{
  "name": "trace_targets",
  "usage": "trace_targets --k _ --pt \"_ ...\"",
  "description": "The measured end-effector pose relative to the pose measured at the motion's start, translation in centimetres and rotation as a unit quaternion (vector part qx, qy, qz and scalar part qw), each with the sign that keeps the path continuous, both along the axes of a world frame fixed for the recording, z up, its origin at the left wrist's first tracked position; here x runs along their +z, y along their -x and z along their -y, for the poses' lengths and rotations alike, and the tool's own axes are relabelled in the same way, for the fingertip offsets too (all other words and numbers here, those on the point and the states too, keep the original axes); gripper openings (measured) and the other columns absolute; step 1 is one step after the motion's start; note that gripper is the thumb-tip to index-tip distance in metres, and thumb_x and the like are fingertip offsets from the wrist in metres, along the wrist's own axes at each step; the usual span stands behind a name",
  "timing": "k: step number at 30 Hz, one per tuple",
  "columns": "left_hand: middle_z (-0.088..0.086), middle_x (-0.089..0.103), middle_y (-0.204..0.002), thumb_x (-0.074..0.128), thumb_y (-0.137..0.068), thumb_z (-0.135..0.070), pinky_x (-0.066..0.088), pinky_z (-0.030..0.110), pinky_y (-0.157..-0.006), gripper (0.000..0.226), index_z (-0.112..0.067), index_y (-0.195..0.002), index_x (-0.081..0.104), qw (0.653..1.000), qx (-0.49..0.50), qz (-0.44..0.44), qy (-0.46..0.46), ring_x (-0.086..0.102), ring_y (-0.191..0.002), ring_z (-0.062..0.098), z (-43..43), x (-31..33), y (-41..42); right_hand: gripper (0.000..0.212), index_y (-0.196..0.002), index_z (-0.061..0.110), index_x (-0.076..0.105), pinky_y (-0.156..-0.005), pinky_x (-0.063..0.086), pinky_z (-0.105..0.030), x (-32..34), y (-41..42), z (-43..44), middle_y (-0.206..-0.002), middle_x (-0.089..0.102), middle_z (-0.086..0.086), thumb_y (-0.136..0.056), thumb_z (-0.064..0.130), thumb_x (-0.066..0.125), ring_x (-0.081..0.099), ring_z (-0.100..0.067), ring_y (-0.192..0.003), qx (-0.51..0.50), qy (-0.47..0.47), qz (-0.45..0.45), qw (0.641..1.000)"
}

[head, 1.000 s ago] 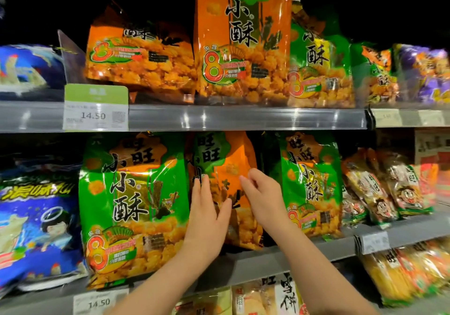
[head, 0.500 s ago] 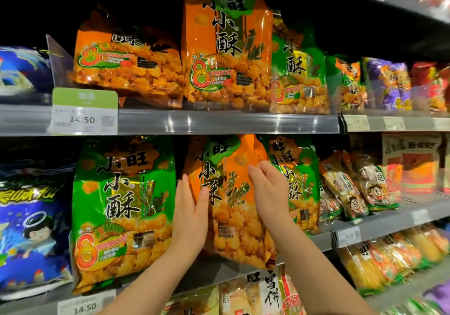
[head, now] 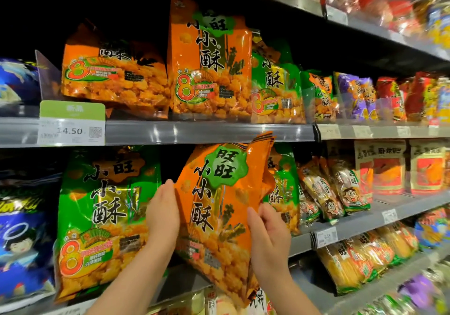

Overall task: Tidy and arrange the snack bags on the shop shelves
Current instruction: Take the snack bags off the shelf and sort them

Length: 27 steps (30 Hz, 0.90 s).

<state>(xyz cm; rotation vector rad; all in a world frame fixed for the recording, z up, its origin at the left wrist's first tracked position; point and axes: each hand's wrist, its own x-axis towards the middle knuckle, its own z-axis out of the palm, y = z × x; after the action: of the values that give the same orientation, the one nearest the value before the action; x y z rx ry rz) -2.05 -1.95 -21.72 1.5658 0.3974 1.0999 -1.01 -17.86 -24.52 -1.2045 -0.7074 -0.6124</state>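
Note:
An orange snack bag (head: pixel 219 207) with a green badge is out in front of the middle shelf, tilted slightly. My left hand (head: pixel 163 213) grips its left edge and my right hand (head: pixel 269 239) grips its right edge. A green bag (head: pixel 102 217) of the same snack stands to its left on the middle shelf (head: pixel 302 243). Another green bag (head: pixel 283 188) stands behind it to the right. On the shelf above, an orange bag (head: pixel 114 76) lies slumped, a tall orange bag (head: pixel 211 66) stands upright, and a green bag (head: pixel 275 88) stands beside it.
Blue snack bags (head: pixel 22 249) fill the far left. Small cartoon-face packets (head: pixel 331 193) and red-and-cream packets (head: pixel 387 168) stand to the right. A price tag (head: pixel 71 123) hangs on the upper shelf rail. Yellow packets (head: pixel 365 261) sit on the lower shelf.
Both hands have pulled the orange bag forward out of the middle shelf and raised it. The view has shifted up and to the right.

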Motion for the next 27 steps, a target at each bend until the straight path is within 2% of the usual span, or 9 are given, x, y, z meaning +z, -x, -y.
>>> trace_targets --k 4,8,11,13,17,20,22,24,27 --pt "0.002 0.059 -0.061 0.031 -0.096 -0.05 0.046 0.043 -0.077 0.052 -0.019 -0.058 0.052 0.999 -0.048 -0.012 -0.012 0.058 -0.067 0.027 1.1 0.6 1.3 0.031 -0.053 0.024 0.034 -0.045 0.023 -0.013 -0.1 1.6 1.7 -0.049 0.038 0.006 -0.074 0.041 0.049 0.028 -0.002 -0.047 -0.006 -0.082 -0.01 0.997" --pt "-0.001 0.074 -0.093 0.051 -0.078 -0.062 0.056 0.033 -0.07 0.046 -0.03 -0.109 0.062 0.947 -0.315 -0.052 0.023 0.072 -0.083 0.021 2.4 0.7 3.2 0.042 -0.052 0.022 0.042 -0.044 0.028 -0.016 0.6 1.6 5.7 -0.048 0.038 0.008 -0.092 0.015 0.053 0.031 -0.007 -0.047 -0.013 -0.055 -0.051 0.997" --pt "-0.005 0.07 -0.11 0.081 -0.033 -0.07 0.055 0.034 -0.077 0.109 -0.04 -0.129 0.04 0.896 -0.437 -0.081 0.0 0.069 -0.096 0.021 2.6 0.0 3.2 0.035 -0.058 0.009 0.042 -0.04 0.033 -0.015 1.3 1.3 9.3 -0.045 0.041 0.006 -0.093 0.003 0.045 0.037 -0.008 -0.043 0.014 -0.064 -0.104 0.992" --pt "-0.004 0.073 -0.101 0.087 -0.019 -0.062 0.056 0.028 -0.071 0.123 -0.034 -0.129 0.039 0.884 -0.463 -0.061 0.025 0.071 -0.088 0.016 4.2 -0.1 2.9 0.031 -0.061 0.004 0.044 -0.038 0.034 -0.014 1.5 0.8 11.1 -0.044 0.043 0.004 -0.092 0.005 0.048 0.039 -0.007 -0.04 0.015 -0.054 -0.127 0.99" --pt "0.006 0.071 -0.093 0.079 -0.069 -0.022 0.054 0.022 -0.053 0.076 -0.027 -0.134 0.04 0.89 -0.436 0.043 0.127 0.072 -0.07 0.012 9.0 1.0 2.9 0.058 -0.065 -0.001 0.045 -0.04 0.034 -0.014 2.2 0.2 13.6 -0.052 0.044 -0.003 -0.06 0.048 0.074 0.041 -0.008 -0.043 -0.013 -0.029 -0.136 0.99" --pt "0.009 0.065 -0.115 0.071 -0.07 -0.023 0.057 0.035 -0.062 0.068 -0.037 -0.13 0.043 0.866 -0.477 0.078 0.128 0.07 -0.087 0.028 11.7 2.3 3.7 0.043 -0.087 0.015 0.057 -0.045 0.047 -0.013 2.7 0.0 16.2 -0.07 0.064 0.001 -0.062 0.044 0.077 0.06 -0.004 -0.05 0.033 -0.049 -0.154 0.986" --pt "0.009 0.065 -0.116 0.068 -0.072 -0.023 0.058 0.037 -0.065 0.066 -0.038 -0.13 0.042 0.857 -0.495 0.088 0.115 0.07 -0.09 0.029 13.0 3.3 3.2 0.068 -0.113 0.029 0.051 -0.051 0.052 -0.018 3.1 -0.2 17.9 -0.092 0.069 0.0 -0.053 0.044 0.079 0.068 -0.004 -0.065 0.07 -0.037 -0.164 0.983" --pt "0.009 0.067 -0.114 0.076 -0.072 -0.023 0.058 0.04 -0.069 0.069 -0.037 -0.13 0.041 0.852 -0.506 0.081 0.103 0.07 -0.091 0.03 14.0 4.2 2.3 0.098 -0.122 0.021 0.051 -0.048 0.054 -0.024 3.8 -0.3 19.1 -0.082 0.074 -0.002 -0.036 0.051 0.086 0.07 -0.014 -0.064 0.104 -0.043 -0.204 0.972" --pt "0.009 0.067 -0.112 0.069 -0.066 -0.029 0.057 0.038 -0.067 0.071 -0.031 -0.132 0.043 0.863 -0.491 0.088 0.08 0.07 -0.088 0.028 14.7 6.1 0.7 0.096 -0.109 0.008 0.062 -0.042 0.052 -0.026 6.2 -0.8 19.7 -0.067 0.072 -0.008 -0.027 0.052 0.087 0.068 -0.021 -0.053 0.151 -0.009 -0.234 0.96"
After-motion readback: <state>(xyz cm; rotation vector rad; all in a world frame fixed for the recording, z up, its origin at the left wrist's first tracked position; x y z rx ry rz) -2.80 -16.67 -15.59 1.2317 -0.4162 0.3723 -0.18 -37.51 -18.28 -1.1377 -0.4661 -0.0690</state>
